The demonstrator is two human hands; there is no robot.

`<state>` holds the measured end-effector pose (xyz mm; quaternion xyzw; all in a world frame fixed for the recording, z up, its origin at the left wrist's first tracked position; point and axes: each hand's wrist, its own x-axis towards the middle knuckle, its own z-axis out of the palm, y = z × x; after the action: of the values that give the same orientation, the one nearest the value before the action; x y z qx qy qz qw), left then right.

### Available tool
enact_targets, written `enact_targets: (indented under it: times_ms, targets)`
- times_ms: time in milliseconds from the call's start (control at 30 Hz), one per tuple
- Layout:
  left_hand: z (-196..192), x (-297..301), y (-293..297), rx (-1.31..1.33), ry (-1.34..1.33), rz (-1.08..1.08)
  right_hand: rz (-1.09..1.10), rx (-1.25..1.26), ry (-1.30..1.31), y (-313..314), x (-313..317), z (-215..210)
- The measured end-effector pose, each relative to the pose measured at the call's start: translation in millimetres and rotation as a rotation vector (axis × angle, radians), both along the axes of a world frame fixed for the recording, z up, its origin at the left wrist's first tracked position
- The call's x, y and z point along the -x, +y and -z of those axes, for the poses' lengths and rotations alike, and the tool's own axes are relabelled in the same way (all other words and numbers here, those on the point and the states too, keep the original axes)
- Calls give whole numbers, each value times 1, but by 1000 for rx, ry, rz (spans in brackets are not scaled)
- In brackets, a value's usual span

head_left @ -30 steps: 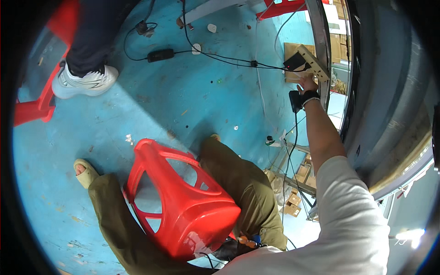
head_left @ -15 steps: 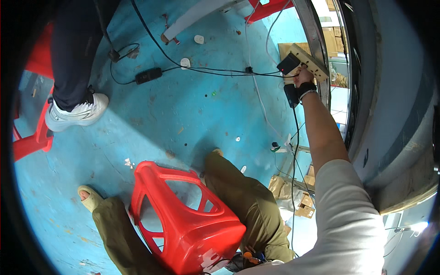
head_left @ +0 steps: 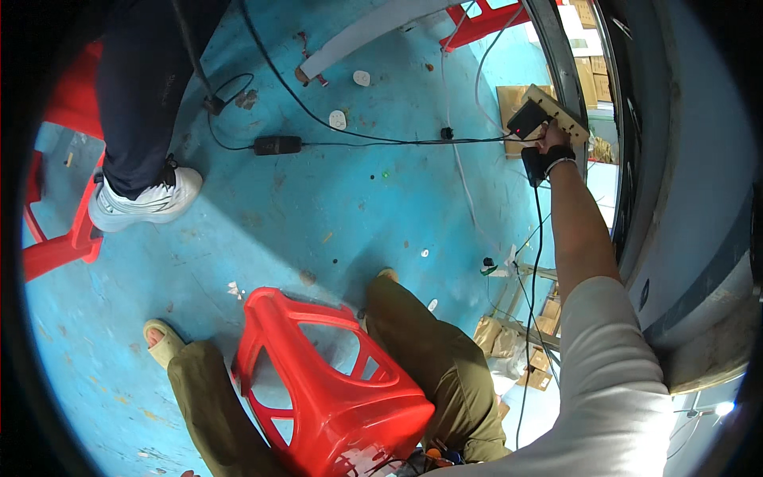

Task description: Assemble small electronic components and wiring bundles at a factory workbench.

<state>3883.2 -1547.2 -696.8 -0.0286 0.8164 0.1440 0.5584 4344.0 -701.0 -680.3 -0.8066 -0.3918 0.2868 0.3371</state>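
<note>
- I see the right hand point(head_left: 547, 156), in a dark fingerless glove, stretched far out, fingers closed on a black plug point(head_left: 527, 120) at the tan power strip point(head_left: 558, 116).
- Strip lies by the dark door frame point(head_left: 566, 71), above the blue floor point(head_left: 381, 215).
- Left hand is out of sight.
- Red stool point(head_left: 330, 381) sits between my knees.

We see flat brown cardboard boxes point(head_left: 592, 75) stacked at the upper right beyond the dark curved frame. A brown cardboard sheet point(head_left: 509, 107) lies on the blue floor just beside them. Smaller crumpled brown cardboard cartons point(head_left: 517, 350) sit at lower right, near our knee. We find no screens or signs.
</note>
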Motion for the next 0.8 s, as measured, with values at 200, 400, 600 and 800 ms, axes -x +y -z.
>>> enact_targets:
  times_ms: [200, 400, 600, 800]
  targets:
    - [11, 10, -17, -13, -7, 23, 37, -12, -106, -18, 26, -11]
    - [24, 19, -38, 2, 13, -38, 40, -58, -119, -14, 18, -9]
    - [21, 22, -25, 18, 24, 21, -11, -28, -96, -24, 14, -7]
    - [39, 19, -15, -33, 12, 69, 227, -292, -1110, 17, -85, -27]
